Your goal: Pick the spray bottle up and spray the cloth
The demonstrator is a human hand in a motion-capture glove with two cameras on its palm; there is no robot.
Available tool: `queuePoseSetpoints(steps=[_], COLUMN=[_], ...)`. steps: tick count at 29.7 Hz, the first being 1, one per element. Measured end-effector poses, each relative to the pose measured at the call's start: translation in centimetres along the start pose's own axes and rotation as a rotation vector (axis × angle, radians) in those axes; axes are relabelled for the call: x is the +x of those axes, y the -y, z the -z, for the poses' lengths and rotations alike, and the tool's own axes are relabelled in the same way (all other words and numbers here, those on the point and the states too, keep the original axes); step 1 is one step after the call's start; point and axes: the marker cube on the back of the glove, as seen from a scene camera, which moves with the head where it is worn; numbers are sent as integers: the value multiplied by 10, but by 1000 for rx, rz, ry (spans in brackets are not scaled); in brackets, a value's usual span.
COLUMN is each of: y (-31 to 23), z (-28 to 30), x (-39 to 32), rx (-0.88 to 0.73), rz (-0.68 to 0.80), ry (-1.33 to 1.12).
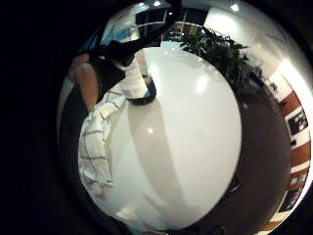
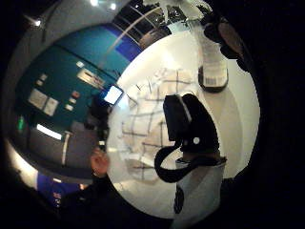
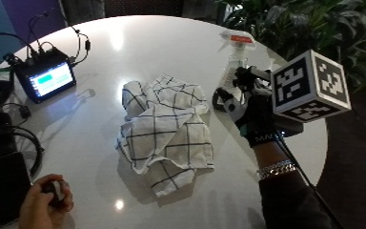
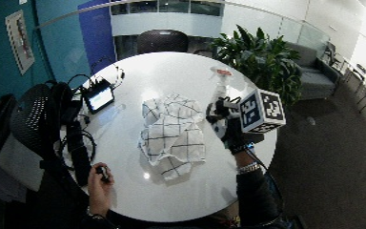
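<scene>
Hovering above the round white table (image 3: pixel 170 57), the gloved right hand (image 3: pixel 254 117) sits between the cloth and the spray bottle, holding nothing; whether its fingers are straight or curled cannot be told from any view. The spray bottle (image 3: pixel 237 52) stands upright just beyond the hand, toward the far edge of the table, its clear body topped by a white trigger head with a red-orange patch; any print there is too small to read. In the thumb-side palm view a white label with dark barcode-like lines shows near the base of the bottle, and its characters are illegible. The white cloth (image 3: pixel 164 131) with a dark grid pattern lies crumpled on the table immediately to the thumb side of the hand, apart from the bottle. White lettering runs along the glove's wrist cuff but cannot be made out. Farther off on that same side, past the cloth, a small monitor (image 3: pixel 45 78) with a lit screen rests on the table with cables. The person's bare left hand (image 3: pixel 43 202) grips a small dark object at the near table edge.
</scene>
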Motion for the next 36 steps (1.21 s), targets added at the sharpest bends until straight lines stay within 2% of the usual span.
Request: queuePoseSetpoints(steps=[6,19,29,36], y=[32,68,65,59], z=[-14,-52,-75,-73], x=[12,31,49,60], rx=[100,171,284,396], rz=[-157,-311,-345,-223], ry=[162,415,551,453])
